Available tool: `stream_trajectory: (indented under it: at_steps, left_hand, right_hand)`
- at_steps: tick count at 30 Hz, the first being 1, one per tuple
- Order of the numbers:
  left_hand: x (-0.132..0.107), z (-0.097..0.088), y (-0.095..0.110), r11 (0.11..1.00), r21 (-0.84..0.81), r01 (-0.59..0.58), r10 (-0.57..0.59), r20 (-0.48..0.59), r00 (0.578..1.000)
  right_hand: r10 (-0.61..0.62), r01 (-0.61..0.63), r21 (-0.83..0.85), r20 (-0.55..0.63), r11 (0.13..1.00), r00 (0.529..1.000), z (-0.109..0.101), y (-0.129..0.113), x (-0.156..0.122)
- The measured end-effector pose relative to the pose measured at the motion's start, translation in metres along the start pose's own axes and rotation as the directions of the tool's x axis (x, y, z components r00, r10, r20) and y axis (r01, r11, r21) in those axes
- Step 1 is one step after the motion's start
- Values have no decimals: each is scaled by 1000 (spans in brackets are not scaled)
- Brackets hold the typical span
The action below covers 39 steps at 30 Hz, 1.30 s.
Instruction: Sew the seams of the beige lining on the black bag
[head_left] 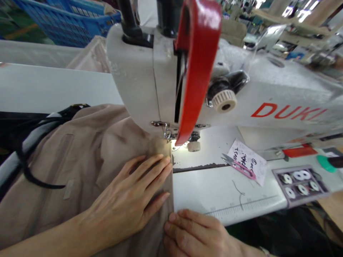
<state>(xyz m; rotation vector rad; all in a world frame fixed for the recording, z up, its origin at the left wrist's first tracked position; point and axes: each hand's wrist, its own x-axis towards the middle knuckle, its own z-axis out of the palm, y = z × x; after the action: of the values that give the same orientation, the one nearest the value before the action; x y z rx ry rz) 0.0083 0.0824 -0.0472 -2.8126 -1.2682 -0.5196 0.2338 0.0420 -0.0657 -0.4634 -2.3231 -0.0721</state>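
The soft, light beige cloth (80, 171) is best held flat near its edge, where it is pressed by the open left hand (128, 200), while the curled right hand (193, 232) is laid against it, any grip being impossible to tell.

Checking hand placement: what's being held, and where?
Beige fabric is pressed flat under the left hand near the needle; the right hand seems to pinch its near edge.

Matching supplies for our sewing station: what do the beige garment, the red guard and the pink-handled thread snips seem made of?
The beige garment looks like matte woven cloth, going by its soft creases; the fibre can't be told. The red guard looks like glossy painted metal or hard plastic, with bright highlights. The thread snips seem to have shiny steel blades and a pink coated grip.
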Motion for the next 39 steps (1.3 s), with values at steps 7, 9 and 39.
stream_trajectory:
  at_steps: [7,9,39]
  left_hand:
    - [6,-1,-9,1000,7,-25,25,8,1000]
    - [7,-1,-12,1000,14,-26,26,13,1000]
    - [29,19,-86,975,27,-219,220,-91,971]
  right_hand:
    - [40,-45,50,103,998,994,-9,10,12]
    - [44,-52,69,120,996,992,-10,13,14]
    - [50,-92,181,222,979,974,-2,56,33]
